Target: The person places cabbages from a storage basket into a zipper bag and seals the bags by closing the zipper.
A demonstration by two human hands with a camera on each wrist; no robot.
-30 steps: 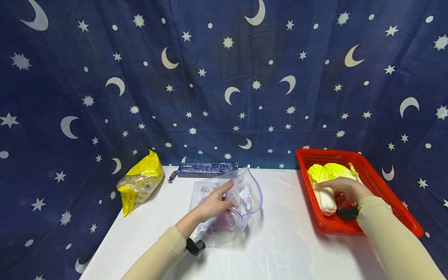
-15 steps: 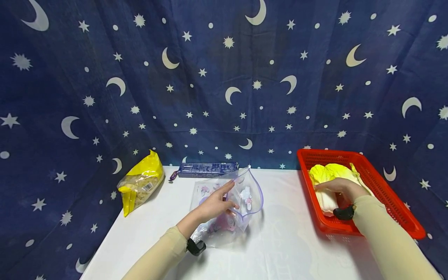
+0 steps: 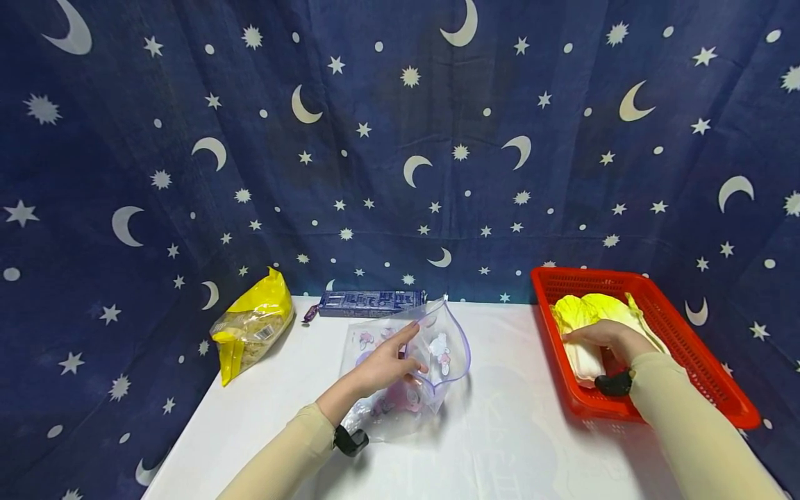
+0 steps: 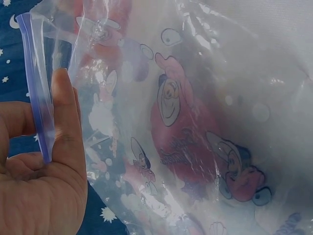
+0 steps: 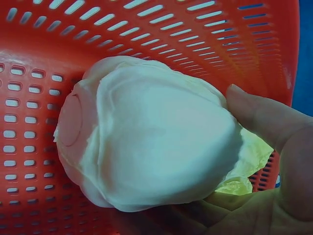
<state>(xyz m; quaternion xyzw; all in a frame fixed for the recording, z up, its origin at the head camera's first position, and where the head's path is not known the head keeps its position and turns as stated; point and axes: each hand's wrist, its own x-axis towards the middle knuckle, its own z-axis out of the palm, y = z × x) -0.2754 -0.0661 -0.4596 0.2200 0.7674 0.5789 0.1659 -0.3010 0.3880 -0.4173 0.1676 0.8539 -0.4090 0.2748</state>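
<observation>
My left hand (image 3: 381,368) holds a clear printed zip bag (image 3: 439,344) by its purple-edged mouth, which stands partly open. In the left wrist view, the purple zip strip (image 4: 39,93) runs between my fingers, and the clear plastic spreads to the right. My right hand (image 3: 609,339) reaches into the red basket (image 3: 706,347) and grips a napa cabbage (image 3: 584,357). The right wrist view shows the cabbage's thick white base (image 5: 161,137), with my thumb on one side and my fingers partly hidden beneath. More yellow leaves (image 3: 609,305) lie beside it; whether they belong to another cabbage I cannot tell.
A yellow-ended bag of dry-looking food (image 3: 253,326) stands at the table's far left. Behind the zip bag lies a long dark blue box (image 3: 369,303), beside a small purple wrapped candy (image 3: 310,314). A dark blue star-patterned curtain (image 3: 375,139) closes off the back of the white table (image 3: 500,417).
My right hand and wrist have shifted slightly left over the cabbage, and more of the pale leaves to its right show. My left hand stays in place on the zip bag.
</observation>
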